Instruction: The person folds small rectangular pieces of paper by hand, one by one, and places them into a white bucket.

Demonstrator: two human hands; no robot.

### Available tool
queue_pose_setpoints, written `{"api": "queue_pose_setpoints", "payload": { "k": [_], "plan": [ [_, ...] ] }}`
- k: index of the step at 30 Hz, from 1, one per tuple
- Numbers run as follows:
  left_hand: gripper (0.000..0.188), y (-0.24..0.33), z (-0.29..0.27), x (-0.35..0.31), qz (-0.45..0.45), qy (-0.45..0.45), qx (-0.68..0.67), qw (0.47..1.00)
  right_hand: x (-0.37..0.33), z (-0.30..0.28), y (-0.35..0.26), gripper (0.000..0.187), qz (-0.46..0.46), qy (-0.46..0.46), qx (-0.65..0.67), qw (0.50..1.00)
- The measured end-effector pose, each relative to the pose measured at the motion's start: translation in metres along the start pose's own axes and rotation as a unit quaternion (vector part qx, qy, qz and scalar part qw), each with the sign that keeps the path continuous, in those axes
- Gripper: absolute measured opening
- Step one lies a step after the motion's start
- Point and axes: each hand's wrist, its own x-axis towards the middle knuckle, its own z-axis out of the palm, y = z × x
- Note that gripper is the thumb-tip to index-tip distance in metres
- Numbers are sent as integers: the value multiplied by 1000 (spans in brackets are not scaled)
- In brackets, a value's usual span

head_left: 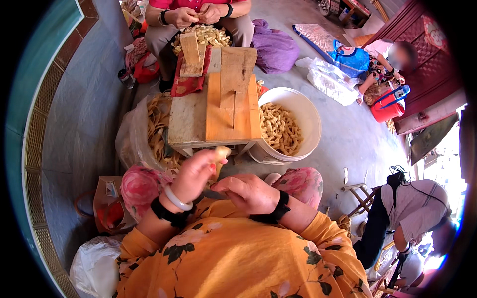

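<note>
My left hand [193, 174], with a white bangle and a black band at the wrist, is closed around a pale yellow strip [221, 153]. One thick, rounded end of the strip sticks up past my fingertips. Its lower part runs down between my two hands. At that lower end my right hand [248, 192], black band on the wrist, is closed with the fingers curled inward; they partly hide what they pinch. Just beyond my hands stands a low table [188, 121] with a wooden board [213, 111] and an upright wooden block [237, 69] on it.
A white bucket [314, 121] of knotted pale yellow pieces [280, 130] stands right of the table. Left of it, a clear bag [131, 134] holds loose strips [158, 124]. Opposite sits a person [203, 12] working over similar pieces. A purple bundle [273, 47] lies behind; other people sit at right.
</note>
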Motion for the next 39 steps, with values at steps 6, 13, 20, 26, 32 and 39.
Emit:
{"api": "queue_pose_setpoints", "payload": {
  "k": [6, 13, 20, 26, 32, 39],
  "plan": [
    [27, -11, -13, -9, -66, -115, 21, 991, 7, -19, -19, 36, -5, 126, -242, 962],
    [20, -19, -16, -10, -175, -108, -365, 908, -10, -12, 3, 35, 137, 122, -55, 981],
    [25, -19, -5, -7, -177, -106, -397, 894, -8, -10, -8, 39, 104, 146, -185, 966],
    [29, -9, 1, -3, -171, -70, -471, 862, -5, -8, -5, 38, -1, 29, -73, 997],
    [27, -11, 8, -6, -133, 21, -344, 929, -6, -6, -3, 31, 49, -35, -102, 993],
    [28, -5, 16, -6, 112, -86, 288, 947, -12, -1, 7, 22, 7, 123, -206, 971]
  ]
}}
